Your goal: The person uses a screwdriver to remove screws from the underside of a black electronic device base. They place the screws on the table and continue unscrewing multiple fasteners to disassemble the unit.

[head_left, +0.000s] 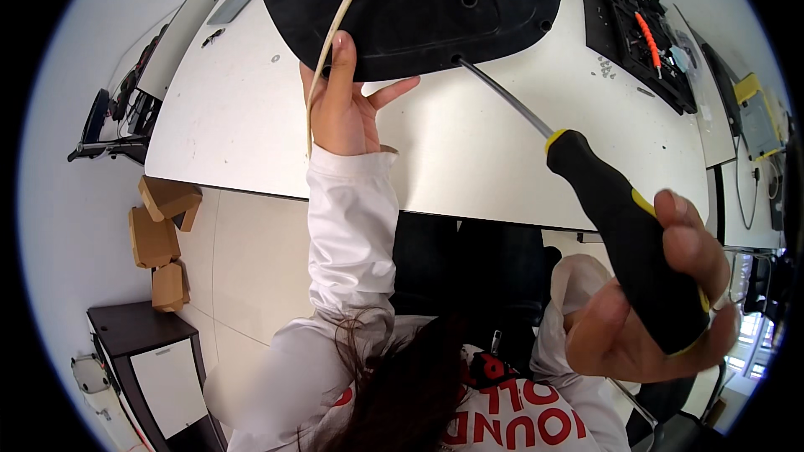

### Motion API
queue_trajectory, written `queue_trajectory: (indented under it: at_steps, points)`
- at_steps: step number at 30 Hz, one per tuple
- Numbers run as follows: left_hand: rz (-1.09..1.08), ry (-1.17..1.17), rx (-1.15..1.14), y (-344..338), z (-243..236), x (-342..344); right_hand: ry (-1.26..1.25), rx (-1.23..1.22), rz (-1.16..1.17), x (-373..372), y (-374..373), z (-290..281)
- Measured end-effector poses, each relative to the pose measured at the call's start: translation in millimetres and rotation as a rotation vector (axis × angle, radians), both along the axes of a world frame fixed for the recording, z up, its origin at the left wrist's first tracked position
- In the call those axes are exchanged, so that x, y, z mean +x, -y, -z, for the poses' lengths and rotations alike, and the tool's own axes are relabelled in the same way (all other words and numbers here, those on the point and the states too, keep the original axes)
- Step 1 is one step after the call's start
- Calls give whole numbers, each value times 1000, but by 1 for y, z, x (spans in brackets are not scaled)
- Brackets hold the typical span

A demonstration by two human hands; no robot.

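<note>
My left hand holds up a black plastic housing by its near edge, the thumb lying on its face and the other fingers behind it. Screw holes and white labels show on that face. A pale cable runs down across it and past my left wrist. In my right hand is a screwdriver with a black and yellow handle, fingers and thumb closed round the handle's end. Its metal shaft slants up to the left, and the tip sits at a hole in the housing's near edge.
A white table lies under the housing. On its right stand a black tool case with an orange-red tool and a scatter of small metal parts. Cardboard boxes and a dark cabinet stand at the left.
</note>
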State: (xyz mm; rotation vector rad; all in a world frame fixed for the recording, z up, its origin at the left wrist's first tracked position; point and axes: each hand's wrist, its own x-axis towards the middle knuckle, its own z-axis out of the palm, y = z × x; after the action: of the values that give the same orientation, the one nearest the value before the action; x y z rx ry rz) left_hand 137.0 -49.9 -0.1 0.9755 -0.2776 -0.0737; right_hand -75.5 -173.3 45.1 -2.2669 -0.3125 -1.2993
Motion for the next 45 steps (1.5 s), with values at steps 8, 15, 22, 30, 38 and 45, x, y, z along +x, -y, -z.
queue_trajectory:
  at_steps: [8, 15, 22, 30, 38, 45]
  points:
    - [-4, 1, 0, -2, 3, 0, -20, -27, -16, -1, 0, 3]
    - [2, 9, -1, -1, 4, 2, -106, -42, -23, 2, 2, -12]
    - [-17, -2, -3, -4, 4, 1, 19, -74, -30, 5, 5, 10]
    - [5, -14, -8, -2, 4, -1, -106, 110, -149, 14, -4, -6]
    - [-25, -1, 9, -3, 4, -1, 28, 121, -55, 9, -8, 7]
    - [-8, 6, -6, -3, 4, -1, 22, 103, -60, -1, -5, 4]
